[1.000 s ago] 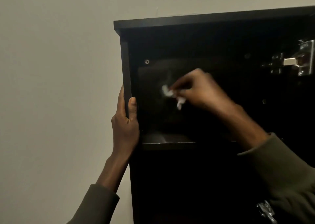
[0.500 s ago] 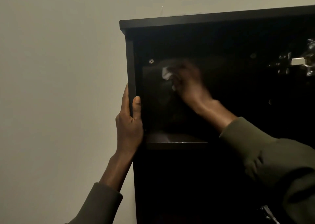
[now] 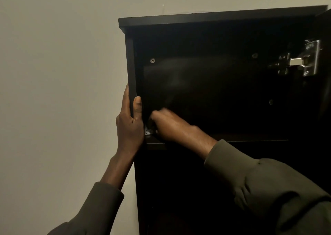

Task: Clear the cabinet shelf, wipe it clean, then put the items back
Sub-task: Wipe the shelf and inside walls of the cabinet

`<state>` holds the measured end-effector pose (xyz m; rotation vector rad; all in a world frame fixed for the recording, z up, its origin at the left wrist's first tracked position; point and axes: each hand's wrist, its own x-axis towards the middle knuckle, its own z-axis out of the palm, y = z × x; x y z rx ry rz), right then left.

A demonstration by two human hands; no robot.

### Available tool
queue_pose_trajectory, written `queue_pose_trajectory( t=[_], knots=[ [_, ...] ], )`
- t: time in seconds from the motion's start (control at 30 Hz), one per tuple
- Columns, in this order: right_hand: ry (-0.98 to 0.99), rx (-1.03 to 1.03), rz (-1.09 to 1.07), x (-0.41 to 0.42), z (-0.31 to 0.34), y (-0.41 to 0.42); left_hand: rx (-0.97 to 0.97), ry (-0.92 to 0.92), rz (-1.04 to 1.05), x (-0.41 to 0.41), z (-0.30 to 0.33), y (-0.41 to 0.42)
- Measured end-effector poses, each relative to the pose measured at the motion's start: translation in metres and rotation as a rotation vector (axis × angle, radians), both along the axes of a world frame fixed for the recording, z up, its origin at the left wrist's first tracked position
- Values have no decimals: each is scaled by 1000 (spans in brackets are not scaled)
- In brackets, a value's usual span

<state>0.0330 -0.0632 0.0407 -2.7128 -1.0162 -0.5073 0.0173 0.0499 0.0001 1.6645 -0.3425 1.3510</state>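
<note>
No lettering, label, brand mark or number can be read anywhere in the dim head view: the dark cabinet (image 3: 215,20), its metal hinge (image 3: 304,61), and the pale wall (image 3: 53,73) beside it all appear unmarked.

A plain pale wall (image 3: 57,77) fills the left side and runs above the dark furniture. Its paint looks even and dimly lit, with a faint thin mark (image 3: 163,4) near the top. Olive-green sleeves (image 3: 268,186) cover both forearms at the bottom.
</note>
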Motion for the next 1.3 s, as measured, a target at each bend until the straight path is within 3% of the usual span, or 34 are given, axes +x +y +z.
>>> queue_pose_trajectory(
  t=[0.23,0.3,0.37,0.43,0.5,0.6,0.73,0.87,1.13,1.3],
  knots=[
    [218,222,211,-39,-7,-34,-24,36,28,-1,1,-2],
    [172,375,214,-48,-7,-53,-18,24,4,-2,-2,-1],
    [13,507,61,-43,-9,-74,-7,26,5,-3,-11,0],
    [-87,468,-185,-36,-14,-92,0,43,12,-3,-21,-1],
    [-21,410,-295,-27,-23,-101,-11,57,15,-3,-31,-2],
    [8,448,-287,-30,-41,-96,-5,71,26,-4,-45,-2],
    [-136,492,-117,-63,-56,-85,-4,83,21,-6,-59,-3],
    [90,460,55,-84,-94,-74,-7,88,-3,-11,-77,-6],
    [164,398,-159,-8,-223,-23,0,128,-44,-15,-117,-4],
    [206,262,-181,-6,-259,9,18,144,-42,-12,-137,-3]
  ],
)
